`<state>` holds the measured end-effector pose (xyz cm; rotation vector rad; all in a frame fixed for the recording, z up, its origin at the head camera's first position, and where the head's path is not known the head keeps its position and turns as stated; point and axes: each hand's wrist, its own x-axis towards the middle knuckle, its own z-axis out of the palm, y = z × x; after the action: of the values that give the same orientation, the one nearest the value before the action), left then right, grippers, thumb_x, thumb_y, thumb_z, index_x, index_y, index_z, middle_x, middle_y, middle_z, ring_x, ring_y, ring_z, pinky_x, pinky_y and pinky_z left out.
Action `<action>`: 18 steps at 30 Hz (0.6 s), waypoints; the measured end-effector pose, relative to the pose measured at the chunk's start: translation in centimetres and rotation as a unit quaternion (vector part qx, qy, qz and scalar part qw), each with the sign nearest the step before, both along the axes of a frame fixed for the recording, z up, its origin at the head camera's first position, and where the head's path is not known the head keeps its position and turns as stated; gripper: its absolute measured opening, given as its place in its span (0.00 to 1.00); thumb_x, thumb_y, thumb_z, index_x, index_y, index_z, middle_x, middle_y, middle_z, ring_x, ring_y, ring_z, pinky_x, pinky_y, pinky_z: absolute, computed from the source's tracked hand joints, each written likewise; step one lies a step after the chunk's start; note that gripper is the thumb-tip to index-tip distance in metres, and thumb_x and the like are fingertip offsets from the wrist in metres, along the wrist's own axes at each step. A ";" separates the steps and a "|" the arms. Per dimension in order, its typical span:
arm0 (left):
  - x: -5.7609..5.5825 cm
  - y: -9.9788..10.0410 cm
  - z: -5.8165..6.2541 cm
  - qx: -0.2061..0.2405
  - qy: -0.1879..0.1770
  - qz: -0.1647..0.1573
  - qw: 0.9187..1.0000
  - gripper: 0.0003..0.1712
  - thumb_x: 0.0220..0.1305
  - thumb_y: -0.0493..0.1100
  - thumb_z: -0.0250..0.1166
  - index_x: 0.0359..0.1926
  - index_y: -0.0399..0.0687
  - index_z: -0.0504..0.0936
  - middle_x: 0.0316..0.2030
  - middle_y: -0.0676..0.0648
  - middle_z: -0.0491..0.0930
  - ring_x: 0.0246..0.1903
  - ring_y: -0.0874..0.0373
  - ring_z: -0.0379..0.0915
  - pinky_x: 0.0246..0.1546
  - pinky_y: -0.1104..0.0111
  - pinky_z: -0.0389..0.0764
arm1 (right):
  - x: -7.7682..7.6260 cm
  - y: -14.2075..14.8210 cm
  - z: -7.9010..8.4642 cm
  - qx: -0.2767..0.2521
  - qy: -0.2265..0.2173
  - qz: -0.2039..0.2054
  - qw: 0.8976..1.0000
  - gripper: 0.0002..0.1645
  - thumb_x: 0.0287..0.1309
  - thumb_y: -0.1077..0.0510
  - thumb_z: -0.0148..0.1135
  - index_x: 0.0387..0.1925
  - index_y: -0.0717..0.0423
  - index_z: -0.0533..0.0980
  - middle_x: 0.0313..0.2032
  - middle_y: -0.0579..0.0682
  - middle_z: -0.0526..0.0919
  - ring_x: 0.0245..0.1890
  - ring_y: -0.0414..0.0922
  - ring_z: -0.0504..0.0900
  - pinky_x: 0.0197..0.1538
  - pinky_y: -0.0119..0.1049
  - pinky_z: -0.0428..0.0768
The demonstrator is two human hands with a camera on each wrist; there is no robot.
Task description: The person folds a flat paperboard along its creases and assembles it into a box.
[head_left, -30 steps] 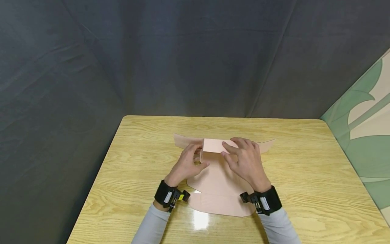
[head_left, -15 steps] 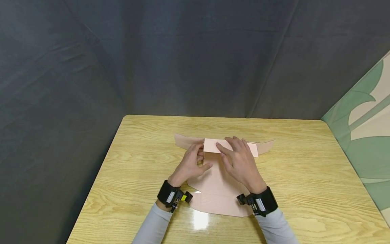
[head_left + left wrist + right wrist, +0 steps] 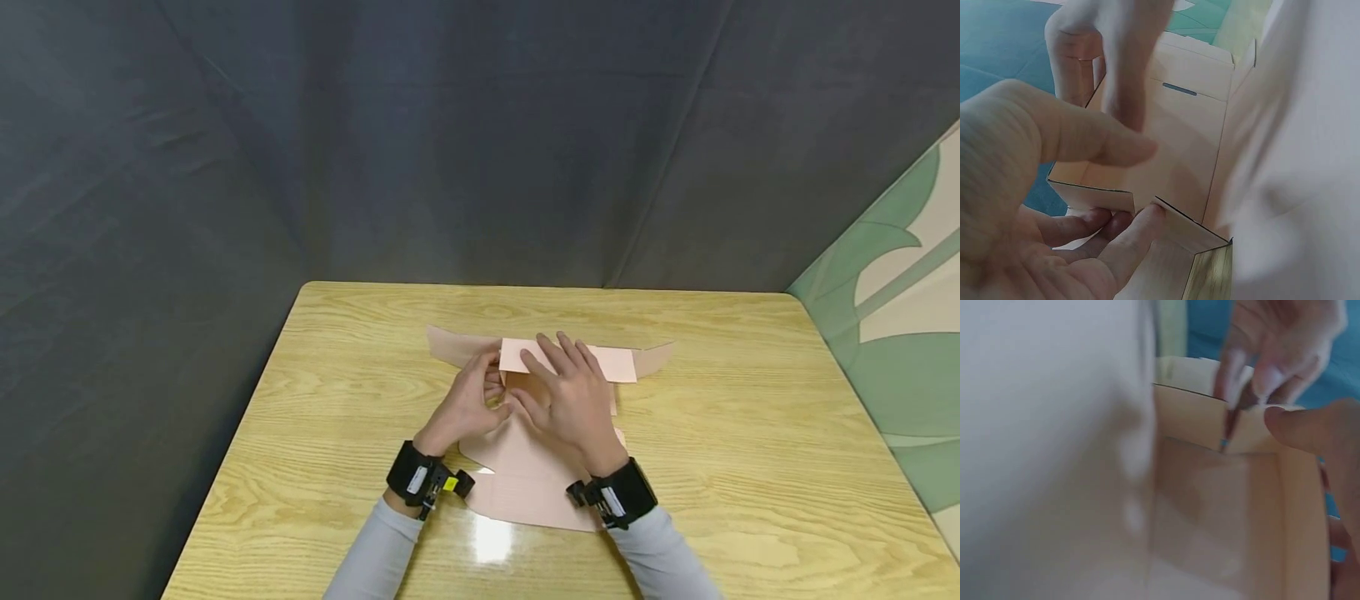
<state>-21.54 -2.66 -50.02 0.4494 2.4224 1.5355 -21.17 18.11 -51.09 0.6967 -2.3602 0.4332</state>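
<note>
A pale pink cardboard box, partly folded, lies before me with its far wall raised and a narrow panel bent over toward me. My left hand is at the left end of the raised part. In the left wrist view its fingers touch two small end flaps from outside, while the thumb stands apart over the interior. My right hand lays its straight, spread fingers across the narrow panel, thumb below the panel's near edge. In the right wrist view the fingers are partly hidden behind the cardboard wall.
The box rests on a light wood-grain table. Long side wings stick out at both ends of the far wall. A dark curtain hangs behind and to the left, and a green-and-cream patterned surface is at the right.
My right hand has slid left along the narrow panel, uncovering its right end. My left hand stays at the left end, having shifted only slightly to the right.
</note>
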 end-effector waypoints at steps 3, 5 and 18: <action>0.0 0.0 0.1 0.012 -0.022 0.004 1.000 0.49 0.58 0.23 0.69 0.79 0.35 0.60 0.68 0.35 0.69 0.63 0.43 0.75 0.65 0.63 0.82 | -0.2 -0.3 -0.5 -0.002 0.026 -0.021 0.999 0.39 0.50 0.33 0.78 0.58 0.51 0.87 0.61 0.61 0.86 0.64 0.68 0.82 0.67 0.66 0.76; 0.0 0.0 0.2 0.017 -0.035 0.006 0.999 0.50 0.57 0.22 0.68 0.80 0.36 0.59 0.69 0.35 0.68 0.64 0.42 0.74 0.65 0.63 0.82 | -0.4 -0.6 -0.7 -0.004 0.035 -0.038 0.999 0.40 0.50 0.31 0.76 0.58 0.50 0.87 0.60 0.60 0.86 0.62 0.67 0.82 0.66 0.67 0.75; 0.0 -0.3 0.3 0.041 -0.045 0.004 0.998 0.46 0.56 0.22 0.66 0.77 0.34 0.63 0.69 0.34 0.69 0.66 0.40 0.73 0.67 0.60 0.81 | -0.6 -1.6 -1.1 -0.021 0.047 -0.073 0.996 0.42 0.51 0.27 0.70 0.56 0.52 0.88 0.57 0.61 0.87 0.58 0.66 0.83 0.62 0.68 0.75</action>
<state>-21.56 -2.97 -49.72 0.3767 2.3033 1.6264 -21.72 16.46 -52.17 0.5097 -2.2888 0.3771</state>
